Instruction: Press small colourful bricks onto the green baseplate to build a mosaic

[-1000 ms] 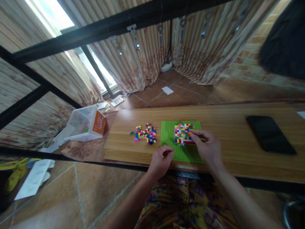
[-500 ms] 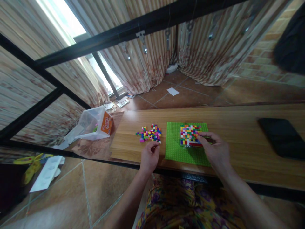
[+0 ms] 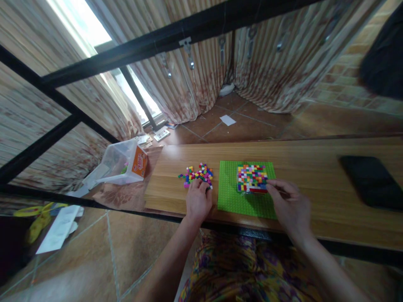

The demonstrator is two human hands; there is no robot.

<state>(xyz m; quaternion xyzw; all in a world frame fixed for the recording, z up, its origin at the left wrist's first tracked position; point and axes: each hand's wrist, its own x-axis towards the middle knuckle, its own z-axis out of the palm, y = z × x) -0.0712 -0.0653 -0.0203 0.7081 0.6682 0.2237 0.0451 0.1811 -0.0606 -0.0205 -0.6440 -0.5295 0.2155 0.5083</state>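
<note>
A block built of many small coloured bricks stands on a green baseplate. At its right side is my right hand, thumb and forefinger drawn together by the block's edge; anything between those fingertips is too small to make out. My left hand reaches over the near side of a pile of loose coloured bricks, left of the baseplate. Its fingers curl down among the bricks, closed, and the fingertips hide whatever they pinch.
The wooden table carries a dark phone-like slab on the right. A clear plastic tub with an orange label lies tipped at the left end. A black metal bar crosses above the table's far side.
My left hand has moved forward onto the loose bricks, its fingers now over them. My right hand has drawn back slightly to the right from the top of the block.
</note>
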